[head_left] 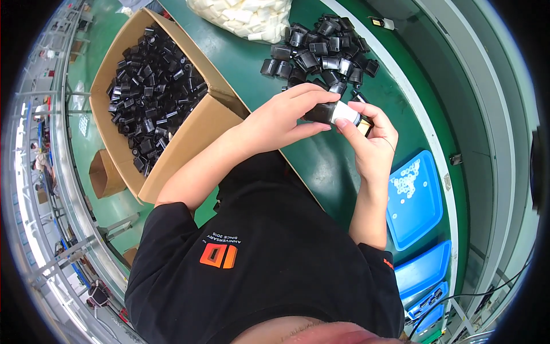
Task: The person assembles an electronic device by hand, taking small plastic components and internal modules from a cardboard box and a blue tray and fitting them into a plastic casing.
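Both hands are together over the green table (321,172), in front of the pile of black plastic caps (326,51). My left hand (283,114) is closed around a black cylindrical part (322,113), fingers above and thumb below. My right hand (372,135) pinches a white cylindrical piece (345,112) between thumb and fingers. The white piece lines up end to end with the black part and touches it; whether they are joined I cannot tell. A yellowish, dark-edged end (364,126) shows by my right fingers, partly hidden.
On my left stands an open cardboard box (226,117) full of similar black pieces. A clear bag of cream-white pieces (243,20) lies at the far edge. To the right, a blue tray (412,223) holds small whitish rings, with more blue trays (424,269) nearer me.
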### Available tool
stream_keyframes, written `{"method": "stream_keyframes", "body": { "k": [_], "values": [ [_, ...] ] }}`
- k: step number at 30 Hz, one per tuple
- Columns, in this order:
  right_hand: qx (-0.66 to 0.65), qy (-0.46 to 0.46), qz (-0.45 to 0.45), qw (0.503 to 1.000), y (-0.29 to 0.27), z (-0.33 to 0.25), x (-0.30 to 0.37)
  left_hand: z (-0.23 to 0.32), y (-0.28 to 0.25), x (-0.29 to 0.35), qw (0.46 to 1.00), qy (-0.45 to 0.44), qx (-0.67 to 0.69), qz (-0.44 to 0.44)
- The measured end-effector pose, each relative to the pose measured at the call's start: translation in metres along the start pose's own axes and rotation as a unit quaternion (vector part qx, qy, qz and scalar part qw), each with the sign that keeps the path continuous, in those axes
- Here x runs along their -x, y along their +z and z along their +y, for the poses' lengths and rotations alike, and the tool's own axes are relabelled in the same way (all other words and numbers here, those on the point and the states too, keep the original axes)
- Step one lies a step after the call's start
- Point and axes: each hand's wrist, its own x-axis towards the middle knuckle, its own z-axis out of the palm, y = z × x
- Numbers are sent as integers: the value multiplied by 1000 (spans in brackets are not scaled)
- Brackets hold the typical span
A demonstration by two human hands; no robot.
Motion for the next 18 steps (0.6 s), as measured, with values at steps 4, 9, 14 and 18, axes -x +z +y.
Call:
{"method": "stream_keyframes", "body": {
  "k": [4, 9, 14, 18],
  "values": [
    [-53, 16, -6, 998, -1, 3, 1, -3, 2, -1, 1000, 16, -12, 0],
    [-102, -14, 29, 994, 3, 12, 1, -2, 3, -5, 999, 51, -17, 2],
    [-116, -7, 16, 993, 1, 18, 3, -2, 5, -5, 999, 43, -25, -1],
    [-100, 29, -41, 994, -9, 17, -2, -3, 5, -5, 998, 58, -21, -25]
  ]
}}
